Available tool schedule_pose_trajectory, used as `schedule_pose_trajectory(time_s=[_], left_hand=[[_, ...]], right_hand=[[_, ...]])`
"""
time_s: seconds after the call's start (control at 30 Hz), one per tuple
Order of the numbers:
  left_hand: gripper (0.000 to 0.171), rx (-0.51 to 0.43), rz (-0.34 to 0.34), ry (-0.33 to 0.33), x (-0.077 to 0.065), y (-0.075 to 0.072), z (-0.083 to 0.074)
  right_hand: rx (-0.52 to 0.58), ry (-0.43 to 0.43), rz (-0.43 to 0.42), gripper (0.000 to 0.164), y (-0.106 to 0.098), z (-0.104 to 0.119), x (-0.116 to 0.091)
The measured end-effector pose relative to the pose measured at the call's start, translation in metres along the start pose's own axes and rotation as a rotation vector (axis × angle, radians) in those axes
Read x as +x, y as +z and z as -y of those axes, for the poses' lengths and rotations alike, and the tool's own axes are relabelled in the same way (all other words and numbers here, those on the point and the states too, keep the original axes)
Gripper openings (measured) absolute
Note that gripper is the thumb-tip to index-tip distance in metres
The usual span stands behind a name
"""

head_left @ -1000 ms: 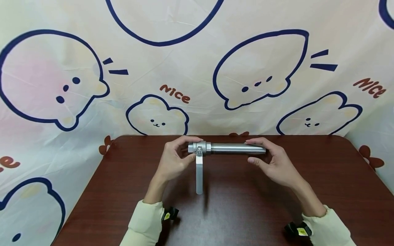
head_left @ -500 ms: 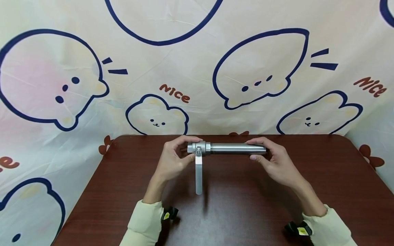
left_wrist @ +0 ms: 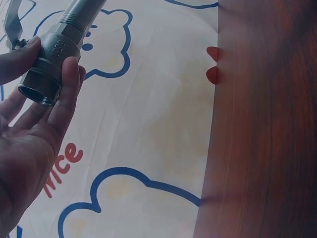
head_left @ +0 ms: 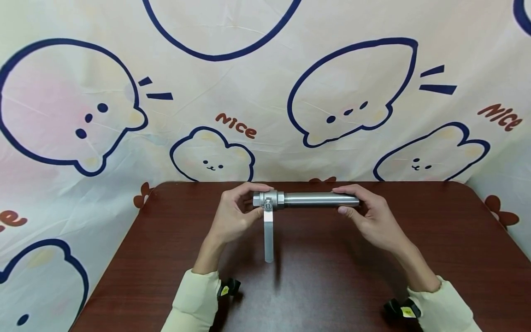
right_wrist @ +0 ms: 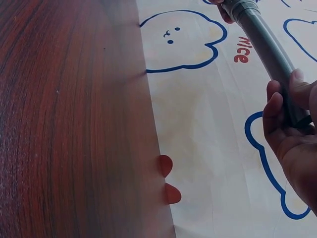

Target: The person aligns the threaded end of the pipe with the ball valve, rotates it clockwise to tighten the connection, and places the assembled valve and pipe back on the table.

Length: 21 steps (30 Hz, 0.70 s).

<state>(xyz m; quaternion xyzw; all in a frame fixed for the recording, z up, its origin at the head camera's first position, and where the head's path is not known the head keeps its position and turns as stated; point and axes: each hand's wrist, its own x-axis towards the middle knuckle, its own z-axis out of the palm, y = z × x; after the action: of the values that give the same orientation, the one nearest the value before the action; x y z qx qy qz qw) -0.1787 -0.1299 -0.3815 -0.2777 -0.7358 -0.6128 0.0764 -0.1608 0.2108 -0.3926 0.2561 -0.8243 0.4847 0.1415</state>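
A metal ball valve [head_left: 271, 198] is joined at its right end to a straight steel pipe [head_left: 315, 199], and the pair is held level above the table. My left hand [head_left: 234, 214] grips the valve body between thumb and fingers. The valve's flat lever handle [head_left: 268, 237] points toward me. At the pipe's far right end my right hand [head_left: 373, 219] pinches it, thumb below and fingers on top. In the left wrist view the valve body [left_wrist: 52, 54] shows its open hollow end, and some threads are visible where the pipe enters.
The dark brown wooden table [head_left: 315, 286] spreads beneath both hands. Behind it hangs a pale cloth [head_left: 274, 101] printed with blue-outlined cartoon animals. Black wrist devices [head_left: 230, 288] sit at both cream sleeves [head_left: 195, 295].
My right thumb has closed in to touch the underside of the pipe's end. The left hand and the valve stay almost where they were.
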Motion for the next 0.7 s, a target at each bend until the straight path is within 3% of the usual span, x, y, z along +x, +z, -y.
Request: schedule_pose_trajectory(time_s=[0.7], left_hand=[[0.043, -0.010, 0.006, 0.005, -0.0004, -0.0004, -0.0005]], right_hand=[[0.014, 0.001, 0.018, 0.047, -0.0013, 0.0007, -0.0005]])
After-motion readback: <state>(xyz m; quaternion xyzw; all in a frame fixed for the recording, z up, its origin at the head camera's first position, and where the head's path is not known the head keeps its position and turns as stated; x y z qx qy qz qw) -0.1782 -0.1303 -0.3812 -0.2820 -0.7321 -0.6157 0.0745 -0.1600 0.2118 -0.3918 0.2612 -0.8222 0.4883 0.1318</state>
